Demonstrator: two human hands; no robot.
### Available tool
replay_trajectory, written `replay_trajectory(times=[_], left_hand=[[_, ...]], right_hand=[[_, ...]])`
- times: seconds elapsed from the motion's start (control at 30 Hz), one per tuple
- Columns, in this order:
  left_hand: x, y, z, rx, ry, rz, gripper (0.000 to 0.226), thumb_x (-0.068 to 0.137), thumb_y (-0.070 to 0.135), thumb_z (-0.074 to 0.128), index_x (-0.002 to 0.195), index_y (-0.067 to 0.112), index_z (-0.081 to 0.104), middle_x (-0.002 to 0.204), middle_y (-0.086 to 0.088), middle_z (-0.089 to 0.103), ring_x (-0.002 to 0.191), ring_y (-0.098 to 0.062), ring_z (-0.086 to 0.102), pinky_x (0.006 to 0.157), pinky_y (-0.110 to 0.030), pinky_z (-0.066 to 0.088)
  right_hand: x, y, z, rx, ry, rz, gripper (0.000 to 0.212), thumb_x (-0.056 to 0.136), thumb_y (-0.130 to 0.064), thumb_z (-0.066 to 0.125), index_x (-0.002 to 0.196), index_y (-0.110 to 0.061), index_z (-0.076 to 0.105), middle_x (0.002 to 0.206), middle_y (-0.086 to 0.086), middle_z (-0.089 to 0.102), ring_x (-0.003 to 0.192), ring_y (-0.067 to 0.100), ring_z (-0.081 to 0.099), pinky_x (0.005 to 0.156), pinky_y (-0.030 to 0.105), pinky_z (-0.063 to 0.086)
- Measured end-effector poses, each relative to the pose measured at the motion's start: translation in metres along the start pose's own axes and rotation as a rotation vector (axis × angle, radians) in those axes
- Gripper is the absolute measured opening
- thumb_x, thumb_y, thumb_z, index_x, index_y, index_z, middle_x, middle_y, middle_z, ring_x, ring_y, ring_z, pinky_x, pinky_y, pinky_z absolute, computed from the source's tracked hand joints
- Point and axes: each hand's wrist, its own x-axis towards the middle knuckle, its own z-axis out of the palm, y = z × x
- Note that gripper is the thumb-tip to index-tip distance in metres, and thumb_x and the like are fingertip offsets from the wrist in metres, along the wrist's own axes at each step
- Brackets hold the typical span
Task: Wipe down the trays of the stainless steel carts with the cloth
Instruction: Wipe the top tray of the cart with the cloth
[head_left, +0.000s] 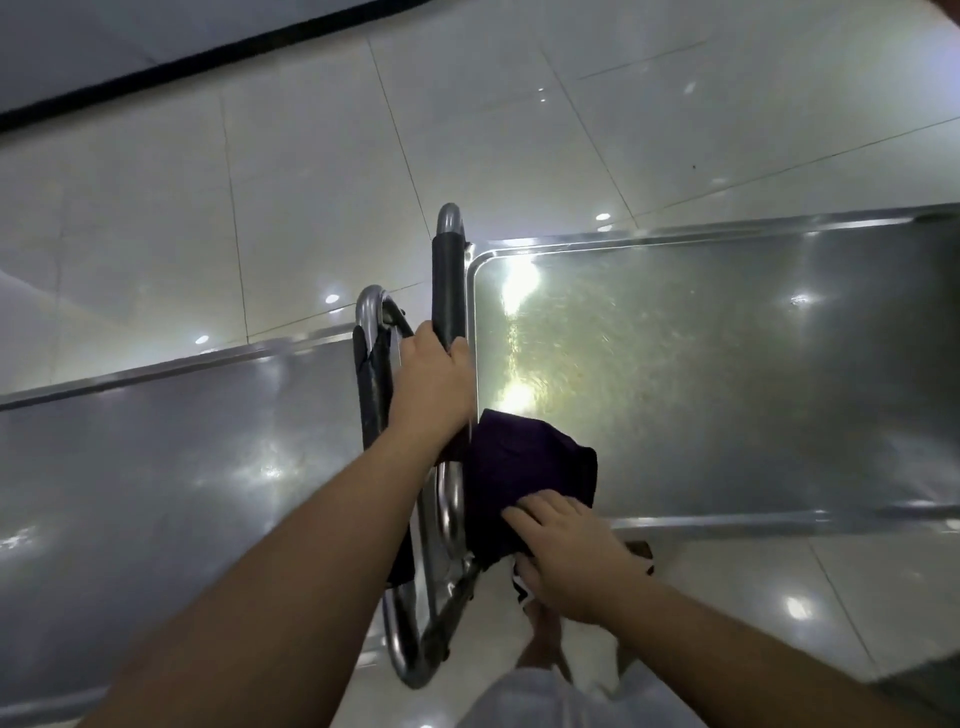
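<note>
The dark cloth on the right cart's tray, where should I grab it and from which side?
Take the cloth at its near bunched edge, from the near rim of the tray, where the right hand already holds it. The rest lies spread on the steel. The left hand grips the handle beside it.

Dark purple cloth (530, 467), silver steel trays (753, 364), black-wrapped cart handle (448, 291), pale cream floor tiles (311, 182)
</note>
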Motion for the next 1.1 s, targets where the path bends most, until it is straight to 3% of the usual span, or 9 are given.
replay_trajectory(times=[0.1,0.17,0.23,0.37,0.57,0.7,0.8,0.97,1.1], left_hand=[[0.015,0.003,0.009,-0.021,0.042,-0.028,0.045,0.103,0.047,0.038,0.133,0.015,0.048,0.126,-0.009,0.055,0.106,-0.029,0.059,0.094,-0.053,0.054],[0.021,0.005,0.017,-0.044,0.057,-0.066,0.047,0.103,0.049,0.037,0.137,0.017,0.045,0.124,-0.009,0.059,0.103,-0.029,0.063,0.09,-0.054,0.056],[0.019,0.005,0.024,-0.048,0.09,-0.105,0.05,0.103,0.051,0.034,0.142,0.021,0.04,0.121,-0.008,0.063,0.098,-0.029,0.066,0.085,-0.052,0.058],[0.013,-0.002,0.032,0.006,0.184,-0.09,0.05,0.104,0.051,0.033,0.145,0.024,0.041,0.121,-0.001,0.065,0.098,-0.023,0.066,0.082,-0.048,0.059],[0.015,-0.003,0.038,0.038,0.209,-0.099,0.049,0.104,0.051,0.036,0.147,0.028,0.038,0.131,0.002,0.063,0.109,-0.022,0.066,0.089,-0.05,0.058],[0.013,-0.005,0.036,0.013,0.207,-0.079,0.037,0.104,0.05,0.039,0.137,0.035,0.044,0.114,0.01,0.064,0.094,-0.014,0.066,0.079,-0.046,0.06],[0.013,-0.006,0.037,0.012,0.189,-0.1,0.039,0.104,0.053,0.037,0.139,0.038,0.043,0.109,0.012,0.063,0.091,-0.012,0.066,0.077,-0.045,0.061],[0.017,-0.005,0.038,0.051,0.196,-0.114,0.042,0.105,0.052,0.036,0.142,0.035,0.041,0.114,0.012,0.064,0.097,-0.013,0.066,0.083,-0.046,0.059],[0.016,-0.004,0.037,0.06,0.191,-0.122,0.042,0.105,0.052,0.036,0.142,0.033,0.041,0.113,0.01,0.063,0.097,-0.015,0.065,0.081,-0.047,0.059]], right_hand=[[0.028,-0.007,0.008,0.113,0.118,0.156,0.067,0.1,-0.052,0.036,0.162,-0.029,0.022,0.169,0.003,0.023,0.156,0.03,0.015,0.125,0.051,0.024],[0.049,-0.015,0.017,0.145,0.1,0.235,0.07,0.102,-0.059,0.026,0.164,-0.035,0.003,0.171,0.002,-0.005,0.157,0.033,-0.01,0.128,0.054,0.006],[0.061,-0.02,0.031,0.135,0.072,0.263,0.067,0.102,-0.06,0.018,0.163,-0.038,0.0,0.171,-0.001,-0.015,0.155,0.033,-0.021,0.126,0.056,-0.002],[0.086,-0.007,0.041,0.073,0.121,0.196,0.062,0.104,-0.053,0.026,0.163,-0.039,0.011,0.173,-0.005,-0.001,0.157,0.032,-0.013,0.124,0.056,0.004],[0.189,0.043,-0.022,-0.071,0.139,0.165,0.081,0.095,-0.062,0.028,0.163,-0.033,-0.006,0.172,-0.001,-0.011,0.156,0.036,-0.018,0.125,0.057,-0.002],[0.268,0.081,-0.073,-0.039,0.181,0.213,0.065,0.102,-0.06,0.014,0.162,-0.04,0.0,0.172,-0.006,-0.007,0.157,0.03,-0.015,0.126,0.055,-0.005],[0.304,0.112,-0.104,-0.084,0.188,0.2,0.065,0.101,-0.059,0.012,0.163,-0.041,0.0,0.172,-0.007,-0.007,0.157,0.03,-0.015,0.126,0.053,-0.006],[0.322,0.141,-0.123,-0.141,0.171,0.251,0.067,0.1,-0.061,0.014,0.163,-0.041,-0.001,0.172,-0.005,-0.011,0.156,0.032,-0.016,0.125,0.055,-0.008],[0.293,0.141,-0.116,-0.145,0.106,0.177,0.066,0.1,-0.061,0.015,0.162,-0.043,0.001,0.172,-0.006,-0.011,0.156,0.033,-0.017,0.125,0.057,-0.007]])
